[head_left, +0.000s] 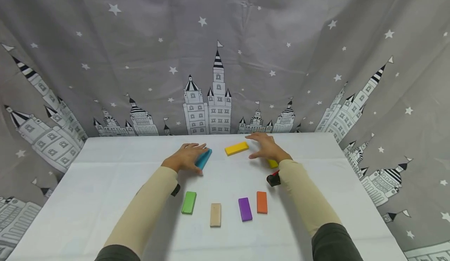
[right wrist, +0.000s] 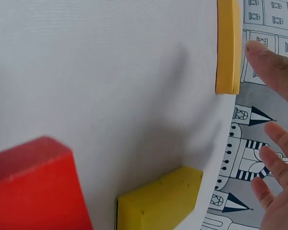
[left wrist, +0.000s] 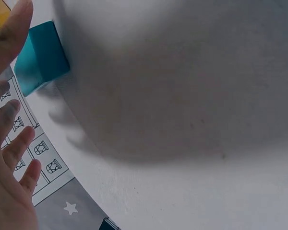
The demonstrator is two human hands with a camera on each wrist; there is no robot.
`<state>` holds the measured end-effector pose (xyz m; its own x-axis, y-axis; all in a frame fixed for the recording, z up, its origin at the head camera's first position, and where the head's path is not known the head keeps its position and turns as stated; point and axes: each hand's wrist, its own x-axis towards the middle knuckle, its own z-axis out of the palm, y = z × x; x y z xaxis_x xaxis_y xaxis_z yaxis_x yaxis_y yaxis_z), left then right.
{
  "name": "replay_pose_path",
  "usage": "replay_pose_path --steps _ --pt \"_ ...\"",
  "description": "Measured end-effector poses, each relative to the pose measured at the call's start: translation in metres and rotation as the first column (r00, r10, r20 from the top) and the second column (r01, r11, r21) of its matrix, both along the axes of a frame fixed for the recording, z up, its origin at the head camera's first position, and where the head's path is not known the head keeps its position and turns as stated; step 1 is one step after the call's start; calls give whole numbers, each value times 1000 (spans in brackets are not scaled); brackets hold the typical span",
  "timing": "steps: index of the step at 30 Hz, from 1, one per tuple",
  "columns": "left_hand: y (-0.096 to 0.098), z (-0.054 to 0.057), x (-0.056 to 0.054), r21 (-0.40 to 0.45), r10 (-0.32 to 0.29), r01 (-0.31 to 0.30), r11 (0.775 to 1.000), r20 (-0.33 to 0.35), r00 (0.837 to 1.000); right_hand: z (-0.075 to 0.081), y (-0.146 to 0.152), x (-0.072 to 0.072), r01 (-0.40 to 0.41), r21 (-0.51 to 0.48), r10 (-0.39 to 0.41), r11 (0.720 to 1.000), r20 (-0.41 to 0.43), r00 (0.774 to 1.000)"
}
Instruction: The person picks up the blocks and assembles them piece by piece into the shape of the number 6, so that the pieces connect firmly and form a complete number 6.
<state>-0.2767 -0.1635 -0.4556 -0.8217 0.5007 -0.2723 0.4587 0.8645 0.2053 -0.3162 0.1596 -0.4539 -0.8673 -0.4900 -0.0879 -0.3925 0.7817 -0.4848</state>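
Blue block (head_left: 203, 160) by left fingers (left wrist: 18, 145); amber block (head_left: 236, 148) near right fingers (right wrist: 280, 139).

Curtained nook: castle-print cloth (head_left: 225, 3), table (head_left: 70, 214)

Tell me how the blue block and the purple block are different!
In the head view, the left hand partly hides the blue block; the purple block shows whole. The blue block's far end slants right, the purple block's slants left. Both are long, on the white table.
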Motion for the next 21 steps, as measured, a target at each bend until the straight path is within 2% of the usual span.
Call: replay_pose_path --steps 8,13,21 --pt "2 0 -4 -31 2 -1 1000 23 1000 -8 -9 -6 -16 -32 17 999 20 1000" --pt "-1 2 -3 -65 -22 24 998 25 999 -11 -15 -8 -30 -27 31 999 17 999" --pt "-1 -1 -3 -73 -59 61 996 27 998 -20 -19 -13 -46 8 46 999 21 999"
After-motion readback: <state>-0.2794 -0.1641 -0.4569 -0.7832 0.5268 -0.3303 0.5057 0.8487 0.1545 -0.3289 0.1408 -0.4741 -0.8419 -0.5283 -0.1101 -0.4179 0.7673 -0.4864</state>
